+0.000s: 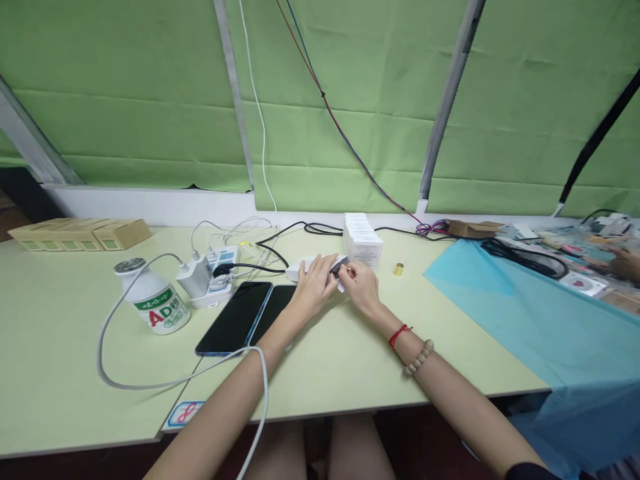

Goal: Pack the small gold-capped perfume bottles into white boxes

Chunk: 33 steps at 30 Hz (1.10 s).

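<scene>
My left hand (316, 285) lies over a small white box (296, 269), its fingers bent around the near side and holding it. At the box's right end a dark piece (339, 265) shows between my hands. My right hand (361, 287) is closed in a pinch at that dark piece; whatever sits between its fingertips is too small and covered to name. Just behind my right hand stands a row of white boxes (363, 243) with printed sides. A gold-coloured metal cap (399, 269) stands on the table to the right of my right hand.
Two phones (235, 320) lie left of my left forearm. Behind them sits a power strip (220, 273) with chargers; its white cable loops across my left arm. A white bottle (153, 300), tan boxes (80, 235) and a blue sheet (500, 300) flank the workspace. Another person's hand (626, 263) shows far right.
</scene>
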Available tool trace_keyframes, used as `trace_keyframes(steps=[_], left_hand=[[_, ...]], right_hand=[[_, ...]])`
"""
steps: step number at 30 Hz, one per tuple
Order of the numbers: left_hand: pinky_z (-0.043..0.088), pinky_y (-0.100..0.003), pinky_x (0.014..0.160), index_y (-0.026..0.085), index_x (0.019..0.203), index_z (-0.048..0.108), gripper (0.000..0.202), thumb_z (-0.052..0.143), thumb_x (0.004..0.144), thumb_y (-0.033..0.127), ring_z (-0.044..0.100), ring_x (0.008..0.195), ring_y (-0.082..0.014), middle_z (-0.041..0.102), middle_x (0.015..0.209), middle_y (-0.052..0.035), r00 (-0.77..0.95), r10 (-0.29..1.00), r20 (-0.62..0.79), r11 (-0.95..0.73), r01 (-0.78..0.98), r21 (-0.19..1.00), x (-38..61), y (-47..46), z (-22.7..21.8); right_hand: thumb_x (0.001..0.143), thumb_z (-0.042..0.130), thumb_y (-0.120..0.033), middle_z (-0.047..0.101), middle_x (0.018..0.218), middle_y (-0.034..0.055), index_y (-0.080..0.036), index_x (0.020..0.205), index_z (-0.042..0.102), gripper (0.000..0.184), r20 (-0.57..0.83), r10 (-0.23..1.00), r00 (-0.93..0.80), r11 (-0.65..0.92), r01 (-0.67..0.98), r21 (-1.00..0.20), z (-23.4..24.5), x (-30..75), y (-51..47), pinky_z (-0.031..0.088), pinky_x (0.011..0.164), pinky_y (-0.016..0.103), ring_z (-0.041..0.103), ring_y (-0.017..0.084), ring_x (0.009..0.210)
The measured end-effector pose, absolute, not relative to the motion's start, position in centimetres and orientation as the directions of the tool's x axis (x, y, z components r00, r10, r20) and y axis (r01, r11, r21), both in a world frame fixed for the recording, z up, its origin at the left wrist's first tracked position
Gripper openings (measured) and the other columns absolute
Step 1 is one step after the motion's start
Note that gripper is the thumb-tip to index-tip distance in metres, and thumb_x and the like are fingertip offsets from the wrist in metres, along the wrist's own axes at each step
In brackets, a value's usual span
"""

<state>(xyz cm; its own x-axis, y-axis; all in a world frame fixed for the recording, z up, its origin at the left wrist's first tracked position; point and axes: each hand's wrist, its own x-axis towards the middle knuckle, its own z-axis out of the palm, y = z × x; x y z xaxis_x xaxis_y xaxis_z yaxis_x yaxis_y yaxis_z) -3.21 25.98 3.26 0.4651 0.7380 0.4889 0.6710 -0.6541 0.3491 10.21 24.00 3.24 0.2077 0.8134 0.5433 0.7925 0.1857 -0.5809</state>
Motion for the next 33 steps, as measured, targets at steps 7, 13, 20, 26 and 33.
trace_keyframes(steps=[7,13,20,26,33], left_hand=[[0.015,-0.055,0.107,0.019,0.137,0.027,0.048,0.02,0.095,0.039,0.025,0.133,-0.0262,0.038,0.137,-0.0111,0.404,0.783,0.472,-0.596,0.705,0.384,-3.6,26.5,2.9],[0.015,-0.056,0.106,0.02,0.132,0.033,0.044,0.015,0.096,0.037,0.025,0.132,-0.0251,0.04,0.135,-0.0093,0.369,0.822,0.434,-0.546,0.726,0.417,-3.7,26.2,3.2],[0.016,-0.055,0.106,0.021,0.133,0.032,0.043,0.014,0.096,0.034,0.025,0.132,-0.024,0.038,0.136,-0.0092,0.36,0.838,0.41,-0.529,0.718,0.452,-3.7,26.2,3.1],[0.018,-0.054,0.106,0.018,0.135,0.028,0.047,0.03,0.088,0.019,0.033,0.126,-0.0216,0.04,0.132,-0.01,0.37,0.839,0.398,-0.52,0.759,0.391,-3.8,26.3,2.6],[0.018,-0.046,0.108,0.019,0.11,0.057,0.04,0.057,0.074,0.039,0.039,0.123,-0.023,0.047,0.127,-0.0077,0.474,0.669,0.573,-0.702,0.656,0.277,-3.1,25.4,3.0]], right_hand=[[0.083,0.035,-0.042,0.037,0.058,0.0006,-0.012,0.055,0.029,0.041,0.627,0.729,0.276,0.241,0.753,-0.612,3.7,11.3,24.4,0.02,0.055,0.022,0.03,0.007,0.055],[0.081,0.031,-0.047,0.032,0.056,0.0002,-0.014,0.054,0.023,0.043,0.66,0.699,0.274,0.331,0.695,-0.639,3.9,12.0,24.6,0.022,0.054,0.022,0.027,0.007,0.054],[0.078,0.032,-0.049,0.027,0.054,-0.0003,-0.014,0.053,0.02,0.044,0.664,0.699,0.268,0.376,0.651,-0.659,4.3,12.2,24.5,0.022,0.051,0.021,0.025,0.006,0.052],[0.074,0.034,-0.051,0.022,0.052,-0.0012,-0.015,0.054,0.017,0.044,0.591,0.748,0.302,0.347,0.582,-0.736,4.6,11.8,24.1,0.02,0.05,0.02,0.022,0.005,0.051],[0.071,0.04,-0.048,0.02,0.05,-0.0017,-0.014,0.052,0.018,0.045,0.569,0.783,0.252,0.363,0.558,-0.746,4.4,11.9,24.1,0.019,0.05,0.02,0.021,0.004,0.051]])
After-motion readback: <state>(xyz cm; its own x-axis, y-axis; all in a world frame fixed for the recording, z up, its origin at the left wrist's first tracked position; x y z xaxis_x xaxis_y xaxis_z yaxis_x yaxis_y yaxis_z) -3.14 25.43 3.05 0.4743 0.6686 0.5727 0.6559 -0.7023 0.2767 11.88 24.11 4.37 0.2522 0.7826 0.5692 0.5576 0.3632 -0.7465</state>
